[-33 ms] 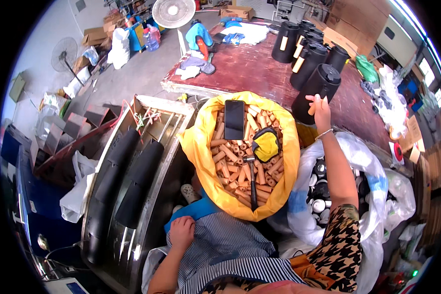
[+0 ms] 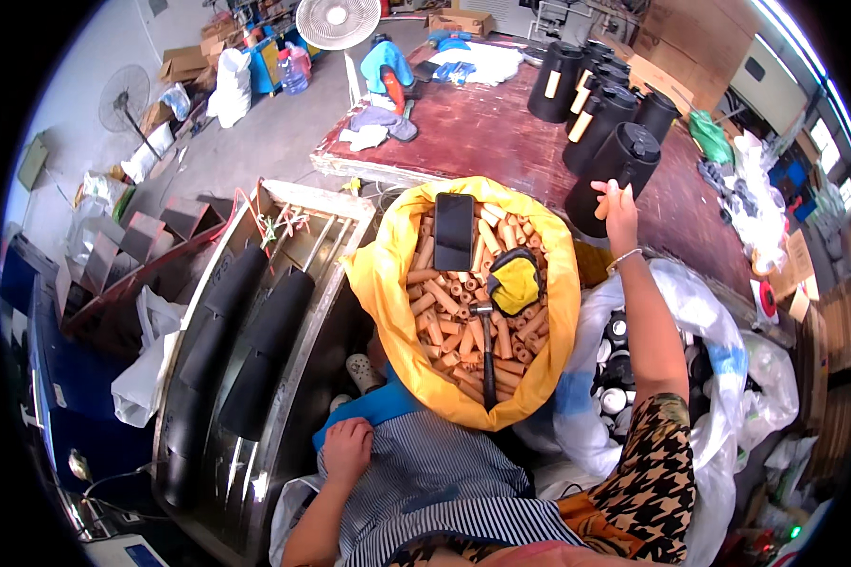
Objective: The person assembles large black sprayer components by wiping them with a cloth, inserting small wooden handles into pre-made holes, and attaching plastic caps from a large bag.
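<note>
My right hand (image 2: 620,219) reaches out over the table's near edge, its fingers closed at the side of the nearest black cylindrical jug (image 2: 633,156). It seems to hold the jug's light wooden handle, mostly hidden by the fingers. The jug stands upright with its lid on. My left hand (image 2: 348,448) rests on the striped apron (image 2: 425,463) in my lap, fingers loosely bent and holding nothing. Between my arms is a yellow sack (image 2: 394,354) full of short wooden handles (image 2: 454,335). A black phone (image 2: 454,231), a hammer (image 2: 488,354) and a yellow-and-black pouch-like item (image 2: 514,283) lie on them.
Several more black jugs (image 2: 599,128) stand behind on the red table (image 2: 463,142). At right, a clear plastic bag (image 2: 577,378) holds black and white caps. A metal-edged trough (image 2: 336,312) with black cylinders on rods (image 2: 265,321) is at left. A white fan (image 2: 338,21) stands beyond.
</note>
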A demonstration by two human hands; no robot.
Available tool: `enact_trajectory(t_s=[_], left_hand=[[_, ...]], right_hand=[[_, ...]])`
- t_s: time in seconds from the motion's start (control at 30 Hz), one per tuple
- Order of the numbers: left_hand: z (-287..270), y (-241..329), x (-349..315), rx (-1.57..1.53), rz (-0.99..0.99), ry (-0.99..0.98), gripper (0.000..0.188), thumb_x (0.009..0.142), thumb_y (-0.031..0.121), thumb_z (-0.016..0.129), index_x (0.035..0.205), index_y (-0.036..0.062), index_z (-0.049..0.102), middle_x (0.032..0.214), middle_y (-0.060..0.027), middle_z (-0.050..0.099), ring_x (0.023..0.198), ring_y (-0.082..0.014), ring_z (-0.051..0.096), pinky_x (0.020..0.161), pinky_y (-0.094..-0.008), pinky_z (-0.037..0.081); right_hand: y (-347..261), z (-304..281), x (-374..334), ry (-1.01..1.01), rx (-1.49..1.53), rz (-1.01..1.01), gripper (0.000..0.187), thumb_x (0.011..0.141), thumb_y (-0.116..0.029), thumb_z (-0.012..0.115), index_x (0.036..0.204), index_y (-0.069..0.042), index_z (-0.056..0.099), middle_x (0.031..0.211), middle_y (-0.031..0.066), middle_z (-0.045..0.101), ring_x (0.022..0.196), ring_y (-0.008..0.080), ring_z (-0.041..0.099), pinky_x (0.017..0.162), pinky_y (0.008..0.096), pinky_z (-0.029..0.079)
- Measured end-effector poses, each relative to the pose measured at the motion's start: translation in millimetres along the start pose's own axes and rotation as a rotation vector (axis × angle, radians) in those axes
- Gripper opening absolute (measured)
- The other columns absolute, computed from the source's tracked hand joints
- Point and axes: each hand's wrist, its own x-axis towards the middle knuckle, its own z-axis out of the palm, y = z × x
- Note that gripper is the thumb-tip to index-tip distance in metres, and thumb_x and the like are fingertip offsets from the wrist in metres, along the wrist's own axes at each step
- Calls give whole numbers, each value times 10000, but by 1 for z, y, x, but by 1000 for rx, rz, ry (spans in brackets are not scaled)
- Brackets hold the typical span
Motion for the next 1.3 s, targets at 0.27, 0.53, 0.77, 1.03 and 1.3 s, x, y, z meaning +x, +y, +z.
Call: enact_trajectory(t_s=[0.27, 0.53, 0.77, 1.03, 1.3], left_hand=[[-14, -10, 3, -66, -52, 62, 122, 787, 132, 676, 887, 86, 622, 960, -35, 640, 896, -252, 609, 802, -379, 458], [-13, -10, -10, -52, -51, 120, 102, 799, 135, 661, 872, 85, 609, 954, -36, 636, 891, -252, 605, 793, -381, 455], [-11, -18, -20, -26, -76, 167, 73, 833, 158, 618, 869, 96, 608, 953, -48, 629, 893, -267, 590, 791, -396, 454], [-21, -65, -79, -282, -107, 402, 141, 865, 191, 630, 940, 74, 608, 1036, -82, 634, 1008, -310, 585, 889, -407, 470], [-30, -180, -346, -188, -1157, 770, 173, 895, 224, 641, 961, 64, 652, 933, -119, 668, 856, -306, 656, 778, -393, 514]], right_hand=[[52, 27, 113, -50, -276, 166, 419, 986, -403, 534, 1104, -6, 475, 861, 131, 692, 672, 203, 606, 646, 331, 490], [36, 56, 36, -488, -746, 113, 505, 888, -325, 633, 1269, -3, 552, 1264, 238, 589, 1171, 403, 563, 998, 435, 446], [-84, 123, -115, -570, -582, -636, 333, 850, -226, 647, 1131, -51, 613, 1149, 140, 628, 1062, 350, 569, 930, 446, 464], [-190, 202, -398, -1140, -90, -909, 332, 779, -183, 700, 1085, -78, 625, 1101, 88, 613, 1043, 292, 557, 888, 413, 454], [-212, 202, -580, -1338, 196, -1122, 294, 786, -224, 621, 1044, -89, 663, 1141, 47, 641, 1125, 229, 557, 1008, 457, 382]])
